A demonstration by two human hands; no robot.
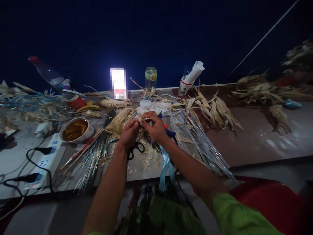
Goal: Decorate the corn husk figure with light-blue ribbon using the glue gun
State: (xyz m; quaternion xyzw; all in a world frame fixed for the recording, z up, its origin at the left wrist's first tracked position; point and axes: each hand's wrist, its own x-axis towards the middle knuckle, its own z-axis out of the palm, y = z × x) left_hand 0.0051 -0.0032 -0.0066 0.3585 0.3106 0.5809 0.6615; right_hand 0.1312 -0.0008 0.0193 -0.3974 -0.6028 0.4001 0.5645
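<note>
Over the middle of the cluttered table, my left hand [130, 131] and my right hand [154, 125] meet with their fingertips close together. Both pinch a small piece of pale dried corn husk [141, 118]; its exact shape is partly hidden by the fingers. Below my left hand lie black-handled scissors [137, 149] among husk scraps [148, 158]. A dried corn cob [119, 121] rests just left of my hands. A light blue ribbon [165, 168] hangs over the table's front edge beneath my right forearm.
Thin metal wires [91, 166] lie left, clear rods [202, 147] right. A bowl of brown liquid [76, 130] stands beside a power strip [45, 163] with cords. Behind are a lit screen [118, 83], a bottle [151, 78] and a paper cup [185, 85]. Husks [220, 111] spread rightward.
</note>
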